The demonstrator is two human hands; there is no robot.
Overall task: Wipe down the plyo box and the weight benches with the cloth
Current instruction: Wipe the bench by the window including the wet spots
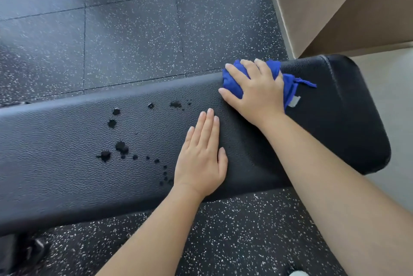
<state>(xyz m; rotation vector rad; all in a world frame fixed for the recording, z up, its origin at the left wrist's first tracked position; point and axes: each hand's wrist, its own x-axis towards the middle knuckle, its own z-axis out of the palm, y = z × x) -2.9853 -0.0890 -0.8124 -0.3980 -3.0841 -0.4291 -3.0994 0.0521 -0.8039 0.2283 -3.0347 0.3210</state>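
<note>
A black padded weight bench [67,164] runs across the view from lower left to upper right. Several dark wet spots [121,147] dot its textured pad left of centre. My right hand [254,90] presses a bunched blue cloth [232,81] onto the far edge of the pad near its right end; a strip of cloth with a white tag trails out to the right. My left hand [201,159] lies flat on the pad, fingers together and straight, holding nothing, just right of the wet spots.
Black speckled rubber floor tiles [134,34] lie beyond and in front of the bench. A beige wall corner [312,7] rises at the upper right, close to the bench's end. Part of the bench's dark frame [26,251] shows at lower left.
</note>
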